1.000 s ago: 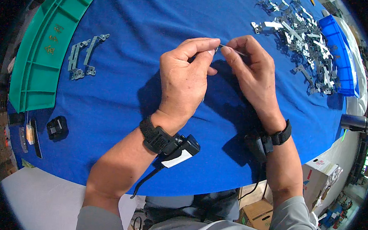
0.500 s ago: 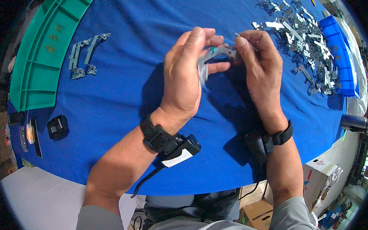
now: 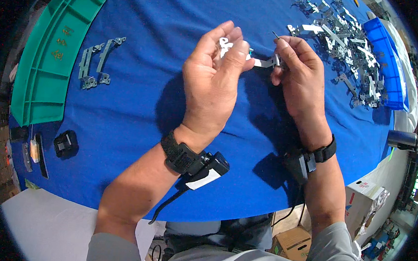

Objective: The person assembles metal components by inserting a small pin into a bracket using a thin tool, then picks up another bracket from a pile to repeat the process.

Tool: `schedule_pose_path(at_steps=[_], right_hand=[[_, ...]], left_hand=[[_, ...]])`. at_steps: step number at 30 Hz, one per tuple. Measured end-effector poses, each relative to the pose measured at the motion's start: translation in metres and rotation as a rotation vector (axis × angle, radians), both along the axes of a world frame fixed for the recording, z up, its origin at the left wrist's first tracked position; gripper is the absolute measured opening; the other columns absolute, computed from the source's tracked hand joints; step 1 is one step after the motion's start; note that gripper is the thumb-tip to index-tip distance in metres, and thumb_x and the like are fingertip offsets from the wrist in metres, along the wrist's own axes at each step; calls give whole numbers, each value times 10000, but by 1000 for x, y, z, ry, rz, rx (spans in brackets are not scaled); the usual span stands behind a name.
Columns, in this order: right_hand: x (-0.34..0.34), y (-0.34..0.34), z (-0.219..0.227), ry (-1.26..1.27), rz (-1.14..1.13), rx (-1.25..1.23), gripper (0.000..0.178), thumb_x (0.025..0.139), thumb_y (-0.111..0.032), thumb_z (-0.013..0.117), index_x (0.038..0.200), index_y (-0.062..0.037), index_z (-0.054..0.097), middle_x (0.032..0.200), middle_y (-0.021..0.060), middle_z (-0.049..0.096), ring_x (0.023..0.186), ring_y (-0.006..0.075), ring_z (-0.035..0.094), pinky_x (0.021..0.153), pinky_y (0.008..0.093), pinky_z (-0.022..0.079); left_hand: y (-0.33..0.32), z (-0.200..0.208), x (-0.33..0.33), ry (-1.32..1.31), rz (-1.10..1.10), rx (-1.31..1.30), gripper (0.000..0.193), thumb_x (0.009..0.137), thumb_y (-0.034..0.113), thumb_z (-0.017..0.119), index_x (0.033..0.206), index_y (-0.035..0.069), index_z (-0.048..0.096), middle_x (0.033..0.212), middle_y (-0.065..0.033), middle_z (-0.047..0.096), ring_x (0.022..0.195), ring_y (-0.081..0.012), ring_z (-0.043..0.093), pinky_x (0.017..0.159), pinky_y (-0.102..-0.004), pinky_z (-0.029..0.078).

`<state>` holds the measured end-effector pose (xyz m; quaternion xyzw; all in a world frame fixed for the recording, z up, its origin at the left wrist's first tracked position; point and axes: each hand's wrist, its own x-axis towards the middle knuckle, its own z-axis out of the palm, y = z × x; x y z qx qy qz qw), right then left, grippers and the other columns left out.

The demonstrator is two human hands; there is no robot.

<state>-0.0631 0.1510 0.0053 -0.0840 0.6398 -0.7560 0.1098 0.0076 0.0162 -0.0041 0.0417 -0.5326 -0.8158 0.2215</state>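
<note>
In the head view, the shiny metal piece (image 3: pixel 263 63) sits at one o'clock, between both hands. The left hand (image 3: pixel 210 78) has its grip closed on one end; the right hand (image 3: pixel 301 71) pinches a thin rod (image 3: pixel 275 35) and seems to touch the other end. This looks like a two-handed fiddling step — the next move likely needs a steady left grip. More pieces (image 3: pixel 333 37) lie at two o'clock.

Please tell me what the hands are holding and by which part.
The left hand holds a metal bracket toward its left end; its other end is at the right hand, which pinches a thin rod below its exposed tip.
</note>
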Motion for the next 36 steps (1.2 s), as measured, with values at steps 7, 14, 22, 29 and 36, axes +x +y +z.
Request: schedule_pose_path(at_steps=[7,14,22,29,36], right_hand=[[-2,-2,-3,-37,-27,-72,201,975,-180,623,1017,16,614,746,21,579,563,86,566,459,228,463],[10,-6,2,269,129,316,208,950,-193,643,921,13,664,675,-7,594,575,61,560,507,234,443],[6,-4,-5,622,-22,413,134,883,-147,682,910,-16,675,770,115,643,647,194,618,575,309,473],[0,-2,-9,702,-9,415,164,853,-154,683,906,1,667,771,146,637,673,272,637,604,346,494],[0,1,-9,705,42,463,150,914,-147,686,968,-8,670,870,43,691,767,82,627,664,237,495]], left_hand=[[-6,-4,-2,47,90,-165,432,1003,168,584,1382,-20,492,1242,-149,628,1016,-161,641,800,-269,568],[-11,-4,-4,-90,130,-98,360,1000,177,597,1279,-49,581,1134,-147,683,824,-84,591,764,-223,475],[-6,0,1,-153,72,-190,299,945,137,676,1178,-50,667,1041,-80,715,769,-60,548,718,-198,452],[-6,0,0,-133,52,-248,280,946,156,678,1160,-25,681,933,-31,700,725,-45,547,650,-175,440],[-9,1,1,-184,81,-239,270,921,220,717,1101,19,715,784,-30,671,551,-9,501,412,-143,309]])
